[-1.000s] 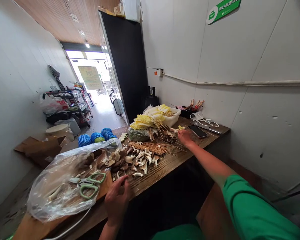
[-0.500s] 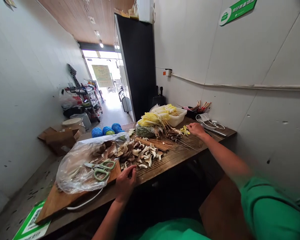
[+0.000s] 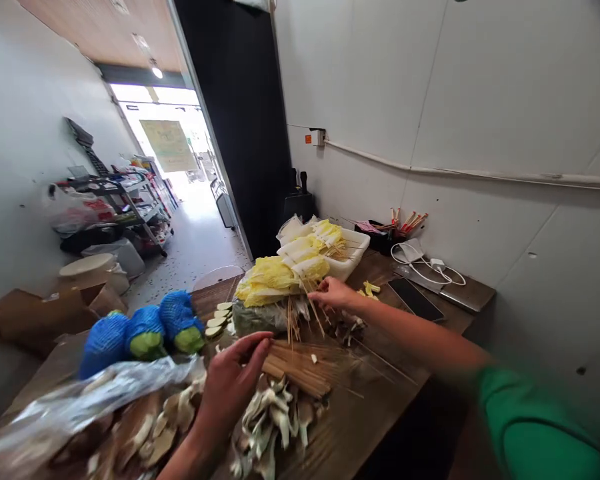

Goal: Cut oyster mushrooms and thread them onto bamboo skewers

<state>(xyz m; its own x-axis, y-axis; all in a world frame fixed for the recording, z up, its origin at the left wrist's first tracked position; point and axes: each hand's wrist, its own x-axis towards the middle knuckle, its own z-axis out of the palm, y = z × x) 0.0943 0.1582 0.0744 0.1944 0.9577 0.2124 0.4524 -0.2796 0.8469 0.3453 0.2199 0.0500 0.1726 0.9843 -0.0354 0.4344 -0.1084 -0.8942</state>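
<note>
My right hand (image 3: 334, 295) is closed, its fingertips at a thin bamboo skewer (image 3: 318, 317) among those sticking out of the yellow cabbage leaves (image 3: 273, 275). These leaves lie skewered on a plastic bag of greens (image 3: 257, 319). My left hand (image 3: 233, 380) is above the table, thumb and forefinger tips brought together; whatever may be between them is not visible. Under and beside it are loose bamboo skewers (image 3: 300, 373) in a flat pile and torn oyster mushrooms (image 3: 275, 417). Skewered mushrooms (image 3: 349, 329) lie beneath my right wrist.
A white tub (image 3: 353, 257) stands behind the leaves. Blue-netted vegetables (image 3: 147, 331), pale slices (image 3: 220, 319) and a clear plastic bag (image 3: 110, 383) lie to the left. On the right are yellow scraps (image 3: 370, 289), a phone (image 3: 416, 299) and a charger cable (image 3: 453, 273).
My right hand has moved left from the yellow scraps to the cabbage skewers. My left hand has risen and moved forward over the skewer pile. The view has shifted closer to the table's far side.
</note>
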